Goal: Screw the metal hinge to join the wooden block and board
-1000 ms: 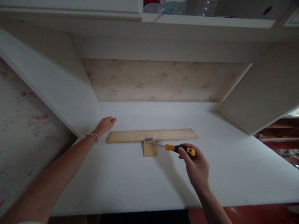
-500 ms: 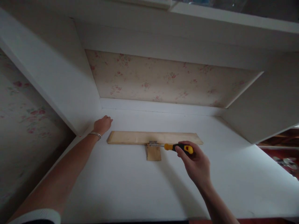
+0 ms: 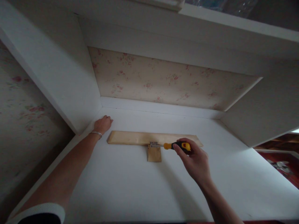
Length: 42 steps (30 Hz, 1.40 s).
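Note:
My right hand (image 3: 195,158) is wrapped round a yellow and black screwdriver (image 3: 178,146), which points left. Its tip is near a small metal hinge (image 3: 154,144); whether they touch I cannot tell. The hinge sits where a long pale wooden board (image 3: 133,137) meets a short wooden block (image 3: 154,154). Both pieces lie on the white surface. Beyond the board's left end, my left hand (image 3: 102,123) rests on the surface with its fingers curled closed. Whatever it may hold is hidden from view.
White side panels stand left (image 3: 58,62) and right (image 3: 268,105) of the white surface (image 3: 116,186). A white shelf (image 3: 210,40) overhangs it. Floral wallpaper (image 3: 144,77) shows at the back. Past the right edge is a red area with blurred objects (image 3: 281,166).
My right hand and the screwdriver have shifted slightly left and up, uncovering more of the hinge. My left hand stays in place. The whole view has tilted a little.

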Each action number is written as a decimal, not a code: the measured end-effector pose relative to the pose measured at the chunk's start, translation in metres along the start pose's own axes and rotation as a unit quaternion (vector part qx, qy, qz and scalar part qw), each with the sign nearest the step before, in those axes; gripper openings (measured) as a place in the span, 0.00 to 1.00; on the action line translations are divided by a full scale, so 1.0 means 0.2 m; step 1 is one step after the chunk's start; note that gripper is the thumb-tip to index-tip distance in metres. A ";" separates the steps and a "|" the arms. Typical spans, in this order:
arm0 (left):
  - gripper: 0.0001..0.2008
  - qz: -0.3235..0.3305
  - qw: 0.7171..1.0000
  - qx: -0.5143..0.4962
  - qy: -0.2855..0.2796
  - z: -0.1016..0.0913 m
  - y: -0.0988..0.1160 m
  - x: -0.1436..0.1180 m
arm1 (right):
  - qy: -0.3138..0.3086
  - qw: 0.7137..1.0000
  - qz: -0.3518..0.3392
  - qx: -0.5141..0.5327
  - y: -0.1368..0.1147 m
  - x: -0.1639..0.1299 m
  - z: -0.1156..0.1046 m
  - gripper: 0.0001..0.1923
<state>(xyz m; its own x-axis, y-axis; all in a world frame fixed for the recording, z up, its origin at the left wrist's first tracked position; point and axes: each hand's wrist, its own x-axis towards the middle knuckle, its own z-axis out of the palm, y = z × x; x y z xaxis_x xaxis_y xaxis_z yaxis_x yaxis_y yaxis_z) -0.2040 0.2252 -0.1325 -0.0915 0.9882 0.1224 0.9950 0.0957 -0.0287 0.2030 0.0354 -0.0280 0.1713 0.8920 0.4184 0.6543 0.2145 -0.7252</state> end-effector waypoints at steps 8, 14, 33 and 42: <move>0.21 -0.039 0.996 -0.082 0.023 -0.03 -0.01 -0.01 | -0.123 0.963 -0.187 -0.150 -0.20 0.09 -0.03 0.16; 0.15 -0.035 0.973 -0.203 0.106 -0.18 0.13 -0.23 | -0.138 0.929 -0.239 -0.247 -0.31 0.17 0.03 0.21; 0.12 -0.040 0.727 -0.645 -0.235 -0.14 1.00 -0.85 | -0.347 0.803 -0.250 -0.414 -0.55 0.44 0.00 0.18; 0.12 -0.059 0.726 -0.645 -0.233 -0.09 1.02 -0.79 | -0.347 0.788 -0.220 -0.459 -0.58 0.48 0.03 0.25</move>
<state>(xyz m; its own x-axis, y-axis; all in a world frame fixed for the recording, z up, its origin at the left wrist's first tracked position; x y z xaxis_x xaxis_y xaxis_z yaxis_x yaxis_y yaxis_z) 0.0147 0.0869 -0.1392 0.1170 0.9439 -0.3088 0.1623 0.2886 0.9436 0.1386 0.0978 0.0935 -0.4562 0.8829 -0.1114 0.8492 0.4693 0.2419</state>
